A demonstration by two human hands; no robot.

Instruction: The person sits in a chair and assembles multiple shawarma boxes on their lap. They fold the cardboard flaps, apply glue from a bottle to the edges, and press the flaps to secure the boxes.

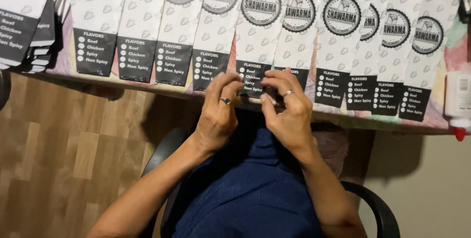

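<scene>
While both hands, the left hand (219, 110) and right hand (287, 108), pinch the black bottom flap of one paper bag (256, 46) at mid-frame, finished-looking bags (142, 32) line the table (343, 118), more stacked (29, 27) upper left.

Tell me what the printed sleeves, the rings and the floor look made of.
Printed sleeves: thin matte paper, apparently; flat, creased ends. Ring on left hand and ring on right hand: shiny, likely metal. Floor: wood-look planks, possibly laminate.
</scene>
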